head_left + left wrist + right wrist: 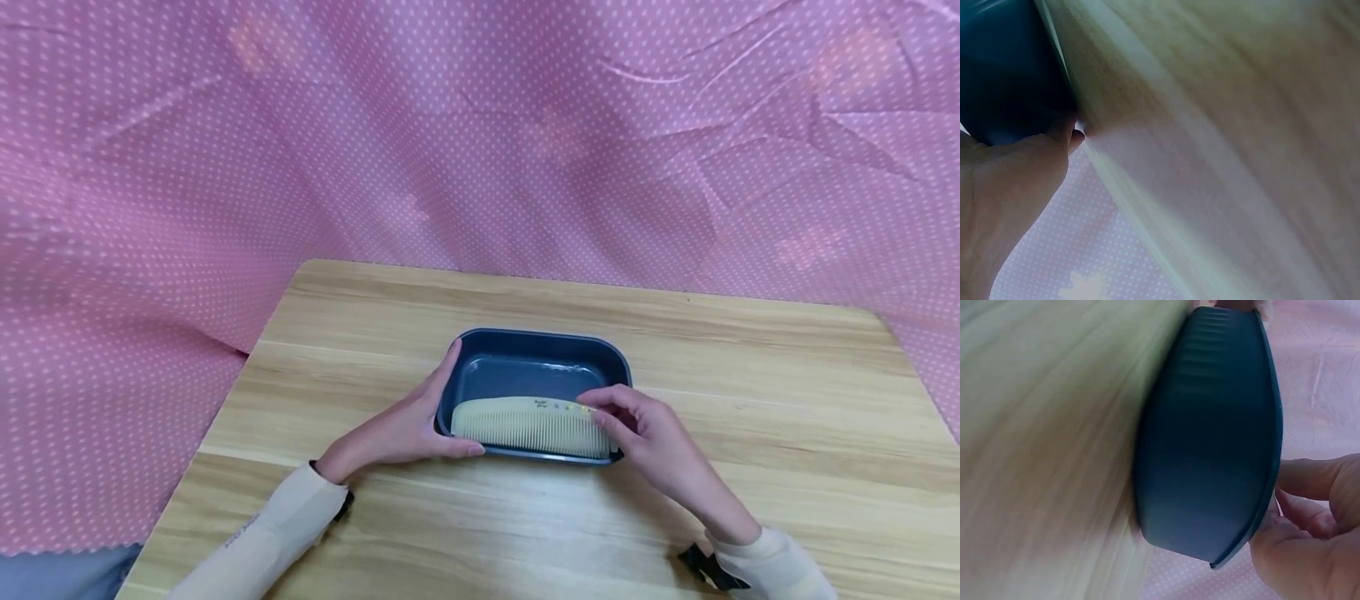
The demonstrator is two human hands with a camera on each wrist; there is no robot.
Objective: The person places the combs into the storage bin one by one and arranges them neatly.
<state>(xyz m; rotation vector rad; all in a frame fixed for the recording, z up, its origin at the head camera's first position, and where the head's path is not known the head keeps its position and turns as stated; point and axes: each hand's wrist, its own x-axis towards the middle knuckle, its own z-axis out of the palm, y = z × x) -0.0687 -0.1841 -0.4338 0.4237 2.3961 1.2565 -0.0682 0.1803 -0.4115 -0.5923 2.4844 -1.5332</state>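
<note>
A dark blue rectangular dish [525, 340] stands on the wooden table. Inside it, along the near wall, a cream-coloured comb [517, 421] leans with its teeth downward and small printed marks on its spine. My right hand [645, 429] pinches the comb's right end between thumb and fingers; in the right wrist view that hand [1310, 531] is at the rim of the dish [1210, 437], the comb hidden behind the wall. Around the dish's left end my left hand [408, 425] is spread, thumb on the near side and fingers along the far side, gripping it.
The wooden table [750, 392] extends on both sides of the dish. Pink cloth [480, 150] with white dots hangs behind the table and down its left side. Light sleeves [270, 533] cover both forearms, with black straps at the wrists.
</note>
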